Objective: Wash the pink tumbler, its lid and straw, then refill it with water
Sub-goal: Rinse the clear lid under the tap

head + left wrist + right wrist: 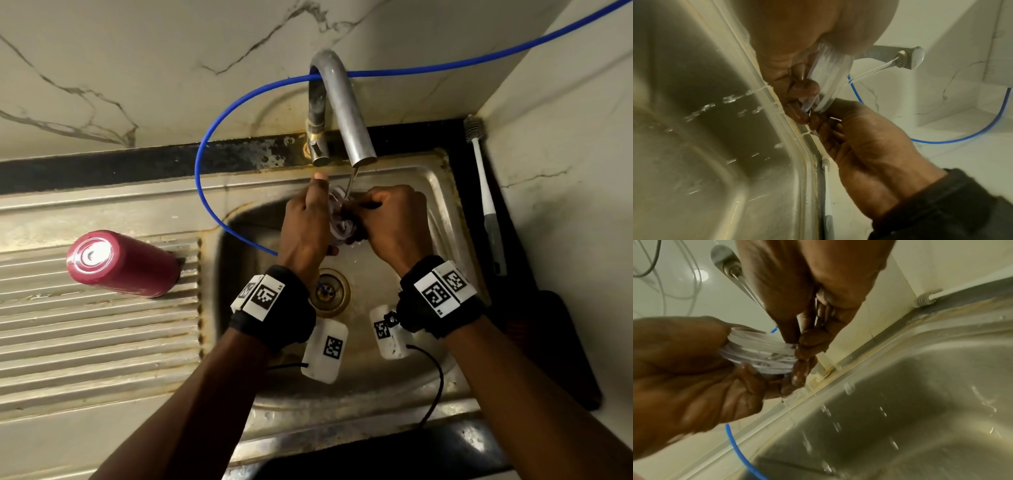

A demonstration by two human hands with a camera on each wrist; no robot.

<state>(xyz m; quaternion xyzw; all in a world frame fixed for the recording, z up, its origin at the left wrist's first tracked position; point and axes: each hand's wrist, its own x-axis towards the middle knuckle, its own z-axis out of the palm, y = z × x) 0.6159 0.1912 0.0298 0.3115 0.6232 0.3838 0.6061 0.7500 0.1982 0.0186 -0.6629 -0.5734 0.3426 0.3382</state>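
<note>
Under the tap (342,113), over the steel sink (442,192), both hands meet around the clear lid (337,214) — a thin stream of water falls from the spout onto it. Left hand (305,229) grips the lid by its rim, fingers (748,379) curled round the threaded edge with the thumb up. Right hand (390,222) has its fingers (805,353) bunched together and pinched against the lid's far edge; whether they hold anything else, such as the straw, cannot be told. Drops fall into the basin below. To the left of the sink, the pink tumbler (120,263) lies on its side on the ribbed drainboard (85,342), base toward the camera, well apart from the hands. A blue hose (212,137) loops past the tap and down into the basin. On the bench to the right of the sink, against the wall, lies a white bottle brush (484,192).
</note>
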